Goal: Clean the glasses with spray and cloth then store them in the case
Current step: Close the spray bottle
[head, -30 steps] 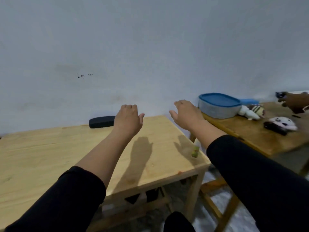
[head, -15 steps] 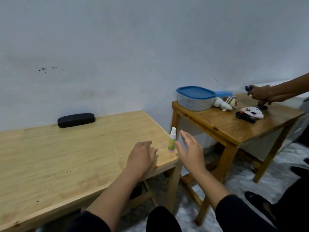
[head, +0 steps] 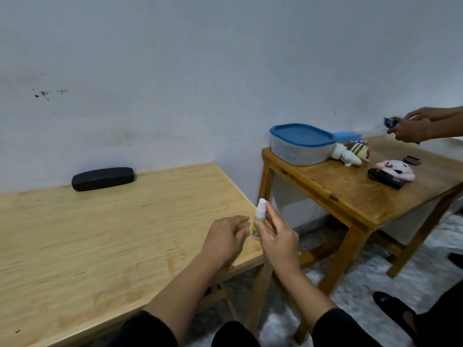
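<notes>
A small spray bottle with a white cap and green label stands at the right edge of the light wooden table. My right hand pinches it, with the thumb on the front and the fingers behind it. Just left of the bottle, my left hand hovers over the table with its fingers relaxed, holding nothing. A black glasses case lies shut at the back of the table against the wall. No glasses or cloth are in view.
A darker wooden table stands to the right with a blue-lidded container, plush toys and a black object. Another person's hands hold a small item at the far right. A foot in a dark shoe rests on the floor.
Both my hands came down from in front of the wall to the table's right edge. My right hand has closed its thumb and fingers on the spray bottle.
</notes>
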The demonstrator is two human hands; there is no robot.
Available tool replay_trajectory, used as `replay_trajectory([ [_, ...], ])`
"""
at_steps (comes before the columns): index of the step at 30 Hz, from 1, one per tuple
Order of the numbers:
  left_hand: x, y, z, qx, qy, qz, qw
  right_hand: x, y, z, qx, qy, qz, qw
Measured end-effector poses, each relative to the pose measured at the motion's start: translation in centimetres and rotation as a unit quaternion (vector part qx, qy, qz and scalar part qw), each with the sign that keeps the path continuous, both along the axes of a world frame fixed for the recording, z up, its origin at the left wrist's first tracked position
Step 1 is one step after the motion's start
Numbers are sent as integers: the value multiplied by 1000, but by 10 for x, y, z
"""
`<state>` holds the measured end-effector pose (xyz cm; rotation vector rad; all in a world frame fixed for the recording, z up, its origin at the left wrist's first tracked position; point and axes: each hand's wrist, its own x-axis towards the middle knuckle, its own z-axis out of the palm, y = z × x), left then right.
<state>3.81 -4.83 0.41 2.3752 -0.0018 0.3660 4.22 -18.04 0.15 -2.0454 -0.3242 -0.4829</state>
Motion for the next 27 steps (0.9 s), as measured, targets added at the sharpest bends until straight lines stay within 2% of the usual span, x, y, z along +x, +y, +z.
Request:
replay_trajectory([
  [4,4,-1,0,-34,-13,9,999,5,-2,-1,12,5,10,1000],
  [8,5,2,10,-179,-26,47,982,7,-4,-2,-3,-13,10,1000],
  [13,12,15,39,-270,-94,42,957,8,-3,-1,-32,-27,33,999],
  [22,8,5,48,-210,-83,-45,973,5,2,11,-17,-17,67,997],
  [27,4,4,41,-141,-67,-92,983,5,1,10,-11,-25,106,994],
])
